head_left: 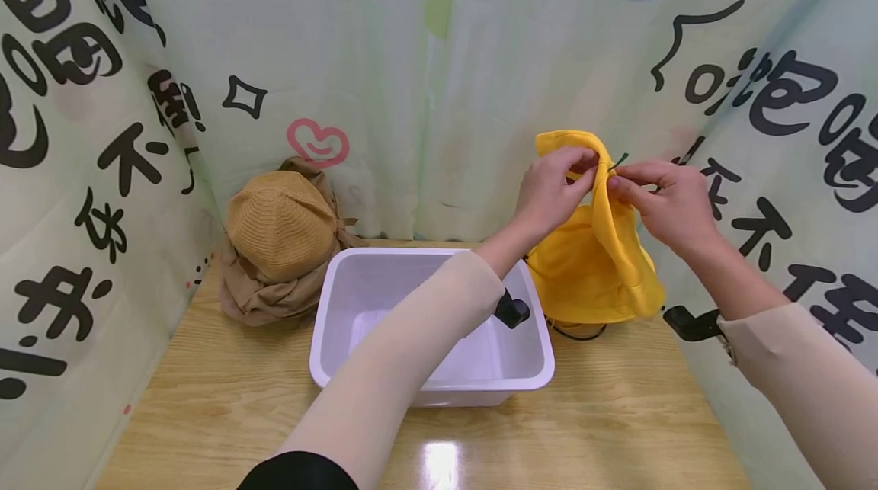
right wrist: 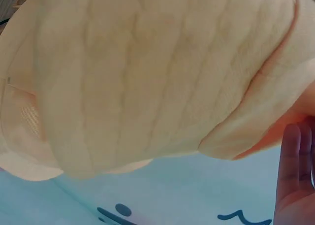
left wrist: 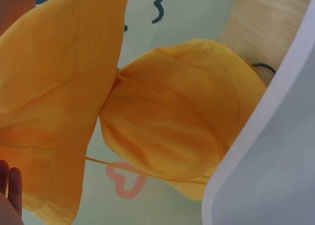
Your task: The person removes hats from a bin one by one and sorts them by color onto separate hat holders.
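Observation:
Over the right end of the table, both hands pinch the upper edge of a yellow fabric hat [head_left: 610,261]. My left hand [head_left: 555,185] holds it from the left, with thumb and fingers together. From the right, my right hand [head_left: 675,200] pinches the fabric beside a small green strip [head_left: 620,161]. In the left wrist view the yellow hat [left wrist: 172,107] shows a rounded part and a thin cord hanging below. Stitch lines run across the wide yellow fabric [right wrist: 162,72] in the right wrist view, which hides most of the right hand's [right wrist: 295,178] grip.
A lilac plastic basin [head_left: 432,383] stands mid-table under my left forearm. Left of it, a tan knitted hat [head_left: 281,223] lies on brown fabric [head_left: 264,296]. A dark cord loop [head_left: 579,334] lies below the yellow hat. A printed curtain [head_left: 384,94] closes off the back and sides.

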A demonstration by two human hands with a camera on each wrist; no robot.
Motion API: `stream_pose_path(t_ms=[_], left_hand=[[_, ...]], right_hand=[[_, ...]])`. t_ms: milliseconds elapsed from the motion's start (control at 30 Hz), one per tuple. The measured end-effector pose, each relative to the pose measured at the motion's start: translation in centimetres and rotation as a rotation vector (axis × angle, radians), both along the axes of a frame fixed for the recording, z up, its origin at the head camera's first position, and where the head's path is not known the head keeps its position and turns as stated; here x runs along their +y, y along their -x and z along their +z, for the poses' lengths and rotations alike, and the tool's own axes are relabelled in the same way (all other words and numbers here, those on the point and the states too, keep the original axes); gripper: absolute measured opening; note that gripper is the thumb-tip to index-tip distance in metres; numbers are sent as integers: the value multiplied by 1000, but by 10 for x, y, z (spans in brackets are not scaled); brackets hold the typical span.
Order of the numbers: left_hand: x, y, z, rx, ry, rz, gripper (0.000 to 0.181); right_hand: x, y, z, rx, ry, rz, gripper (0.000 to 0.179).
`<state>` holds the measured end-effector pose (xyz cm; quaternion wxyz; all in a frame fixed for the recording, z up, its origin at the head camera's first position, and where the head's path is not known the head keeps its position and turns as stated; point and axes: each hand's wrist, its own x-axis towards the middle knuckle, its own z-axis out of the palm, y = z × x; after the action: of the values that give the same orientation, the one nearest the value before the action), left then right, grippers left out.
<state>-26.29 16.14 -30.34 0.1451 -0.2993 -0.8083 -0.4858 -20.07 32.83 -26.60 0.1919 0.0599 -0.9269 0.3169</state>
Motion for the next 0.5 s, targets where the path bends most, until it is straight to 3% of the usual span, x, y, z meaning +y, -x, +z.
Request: stream_pose_path(t_ms=[167, 300, 500], left_hand=[[-2, 2, 3, 67, 98, -12, 16], [-1, 2, 5, 123, 207, -17, 13], [1, -4, 5, 138, 190, -111, 45]], right_hand=[[4, 0, 0, 10, 42, 17, 32], [6, -1, 1, 19, 169, 39, 32], [8, -4, 5, -89, 641, 151, 31]])
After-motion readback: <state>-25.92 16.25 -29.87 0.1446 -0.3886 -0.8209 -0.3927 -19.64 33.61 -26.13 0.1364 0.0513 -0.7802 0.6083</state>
